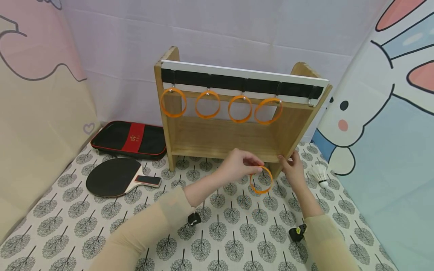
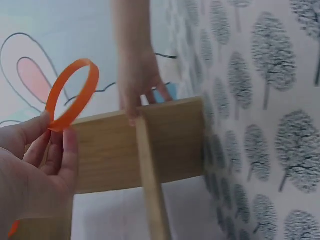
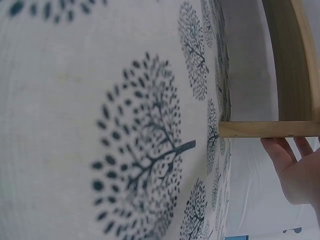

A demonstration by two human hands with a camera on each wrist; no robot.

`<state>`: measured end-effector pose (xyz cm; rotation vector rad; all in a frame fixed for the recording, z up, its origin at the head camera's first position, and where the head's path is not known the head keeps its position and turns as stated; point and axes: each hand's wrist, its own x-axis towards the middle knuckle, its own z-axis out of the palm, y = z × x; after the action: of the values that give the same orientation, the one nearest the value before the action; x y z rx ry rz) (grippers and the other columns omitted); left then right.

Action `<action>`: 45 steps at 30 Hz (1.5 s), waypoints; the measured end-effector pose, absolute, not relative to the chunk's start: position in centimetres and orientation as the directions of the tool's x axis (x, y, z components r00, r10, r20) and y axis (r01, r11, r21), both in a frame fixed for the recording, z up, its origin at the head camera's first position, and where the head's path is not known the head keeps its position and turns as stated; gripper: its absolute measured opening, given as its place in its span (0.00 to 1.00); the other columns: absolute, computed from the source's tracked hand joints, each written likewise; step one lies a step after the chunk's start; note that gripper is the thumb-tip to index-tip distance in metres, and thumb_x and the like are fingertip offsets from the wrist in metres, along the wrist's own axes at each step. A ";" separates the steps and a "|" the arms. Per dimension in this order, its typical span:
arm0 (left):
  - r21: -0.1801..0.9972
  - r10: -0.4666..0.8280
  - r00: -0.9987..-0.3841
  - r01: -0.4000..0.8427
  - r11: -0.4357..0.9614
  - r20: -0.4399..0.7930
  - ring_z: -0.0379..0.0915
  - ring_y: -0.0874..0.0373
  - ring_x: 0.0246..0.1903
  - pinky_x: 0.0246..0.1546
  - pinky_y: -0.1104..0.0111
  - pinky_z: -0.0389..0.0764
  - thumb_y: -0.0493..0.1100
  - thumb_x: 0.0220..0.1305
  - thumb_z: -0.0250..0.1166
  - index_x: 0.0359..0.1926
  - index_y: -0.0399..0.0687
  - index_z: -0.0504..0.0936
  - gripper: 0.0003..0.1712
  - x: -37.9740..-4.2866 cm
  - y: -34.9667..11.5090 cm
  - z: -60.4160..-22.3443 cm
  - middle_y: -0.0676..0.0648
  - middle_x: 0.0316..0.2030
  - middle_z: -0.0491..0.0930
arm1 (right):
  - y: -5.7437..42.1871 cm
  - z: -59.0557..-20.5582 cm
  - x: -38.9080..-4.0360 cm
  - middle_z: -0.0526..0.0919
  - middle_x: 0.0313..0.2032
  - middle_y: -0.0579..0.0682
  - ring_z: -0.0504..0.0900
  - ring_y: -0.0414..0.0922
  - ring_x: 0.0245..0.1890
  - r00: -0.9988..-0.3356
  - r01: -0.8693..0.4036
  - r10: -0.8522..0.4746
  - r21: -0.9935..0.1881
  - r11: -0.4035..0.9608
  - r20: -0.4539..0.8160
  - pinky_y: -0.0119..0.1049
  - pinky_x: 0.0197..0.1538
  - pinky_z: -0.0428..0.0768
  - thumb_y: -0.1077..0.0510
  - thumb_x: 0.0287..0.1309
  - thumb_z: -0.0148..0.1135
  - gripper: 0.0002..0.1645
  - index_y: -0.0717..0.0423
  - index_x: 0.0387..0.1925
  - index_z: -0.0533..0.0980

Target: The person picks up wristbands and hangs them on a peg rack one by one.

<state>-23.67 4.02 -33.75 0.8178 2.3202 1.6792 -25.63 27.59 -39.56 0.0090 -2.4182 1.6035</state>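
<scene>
My left hand (image 1: 239,165) pinches an orange ring (image 2: 88,95) between thumb and fingers, in front of the lower right part of a wooden shelf (image 1: 223,137). On the shelf's right side panel, near its lower board, my right hand (image 1: 294,170) has its thumb on the inner side and its fingers outside. Across the shelf's top front runs a white board with a black strip (image 1: 225,82) and small metal hooks. Several orange rings hang from the hooks, the leftmost ring (image 1: 173,116) among them. A hook (image 1: 310,102) at the right end holds no ring.
Left of the shelf lie a black case with a red band (image 1: 133,137) and a black table tennis bat (image 1: 113,177). A white shuttlecock (image 1: 319,175) lies to the right. Tree-print cloth (image 1: 234,229) covers the table, with printed curtains behind and beside it.
</scene>
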 end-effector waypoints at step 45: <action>0.682 0.145 -0.955 0.073 -0.727 0.258 0.80 0.63 0.28 0.40 0.65 0.83 0.28 0.56 0.65 0.45 0.28 0.76 0.14 -22.4 14.5 -27.1 0.47 0.32 0.80 | 29.2 -42.0 -27.4 0.68 0.57 0.54 0.73 0.32 0.42 -0.966 -0.160 0.116 -0.889 0.429 0.230 0.24 0.39 0.77 0.50 0.68 0.50 0.31 0.52 0.68 0.56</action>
<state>-22.37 14.53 -27.10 0.4602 1.1439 2.8468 -27.35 29.24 -42.01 0.0383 -2.4285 1.5522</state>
